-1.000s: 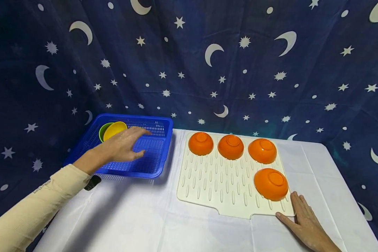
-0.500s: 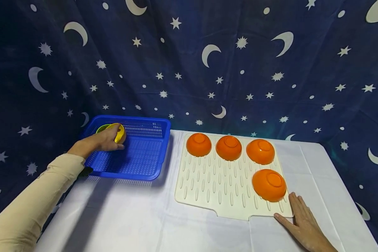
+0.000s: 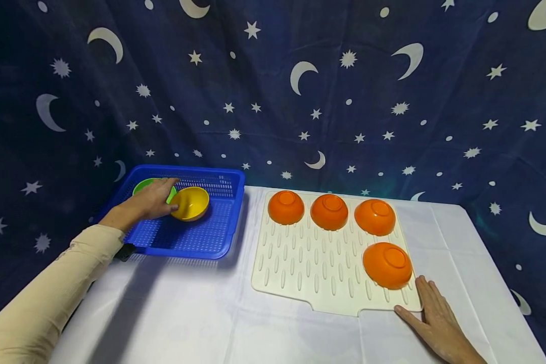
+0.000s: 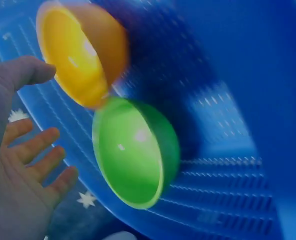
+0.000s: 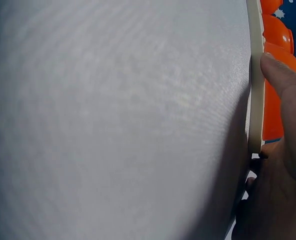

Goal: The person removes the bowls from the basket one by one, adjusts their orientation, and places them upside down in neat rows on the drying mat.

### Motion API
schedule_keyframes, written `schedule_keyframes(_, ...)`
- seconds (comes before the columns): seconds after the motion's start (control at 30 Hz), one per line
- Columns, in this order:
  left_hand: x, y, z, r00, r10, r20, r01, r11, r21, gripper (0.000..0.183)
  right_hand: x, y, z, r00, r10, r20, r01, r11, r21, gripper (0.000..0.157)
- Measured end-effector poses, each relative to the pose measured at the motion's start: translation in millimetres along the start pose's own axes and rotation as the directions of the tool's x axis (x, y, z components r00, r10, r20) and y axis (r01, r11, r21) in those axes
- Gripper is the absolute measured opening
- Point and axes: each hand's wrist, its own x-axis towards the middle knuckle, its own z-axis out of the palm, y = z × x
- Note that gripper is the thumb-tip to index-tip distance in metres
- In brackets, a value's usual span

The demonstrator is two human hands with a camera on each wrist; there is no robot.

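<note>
In the head view my left hand (image 3: 149, 200) reaches into a blue plastic basket (image 3: 186, 252), over a green bowl (image 3: 140, 186) and beside a yellow bowl (image 3: 194, 203). The left wrist view shows its fingers spread apart, with the thumb tip at the rim of the yellow bowl (image 4: 70, 57); whether it touches is unclear. Both bowls there have their mouths toward the hand, and the green bowl (image 4: 130, 150) sits clear of the fingers. My right hand (image 3: 440, 321) lies with straight fingers at the near right corner of a cream draining board (image 3: 296, 263), thumb on its edge (image 5: 257, 100).
Several orange bowls stand upside down on the board: a back row with a left bowl (image 3: 286, 208), a middle one (image 3: 329, 213) and a right one (image 3: 375, 218), plus one nearer bowl (image 3: 388, 266). A white cloth (image 3: 177, 313) covers the table; a starry curtain (image 3: 264, 65) hangs behind.
My left hand lowered into the basket and gripped the yellow bowl, which has since shifted right, away from the green one. The fingers are now spread. The right hand stays at the board's corner.
</note>
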Motion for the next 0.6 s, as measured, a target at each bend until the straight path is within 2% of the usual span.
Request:
schedule_keyframes(0.07,0.0,-8.4,2.0,1.0,-0.004,-0.001,0.004,1.0,0.023,0.085,1,0,1.7,1.0,-0.002,-0.003,0.002,1.0,-0.001,0.114)
schedule_keyframes(0.23,3.3,-15.5,8.2,0.997,-0.01,0.078,0.015,0.998,-0.061,0.112,1,0,0.7,1.0,-0.003,-0.005,0.003,1.0,-0.007,0.113)
schedule_keyframes(0.43,16.9,-4.8,8.8,0.993,0.008,0.118,0.0,0.998,-0.067,0.121,0,-1,-0.6,1.0,0.011,0.005,-0.011,1.0,-0.001,0.114)
schedule_keyframes(0.6,26.5,4.4,10.2,0.979,-0.022,0.204,0.032,0.998,-0.048,0.124,0,-4,-0.1,1.0,0.01,0.004,-0.01,1.0,0.003,0.115)
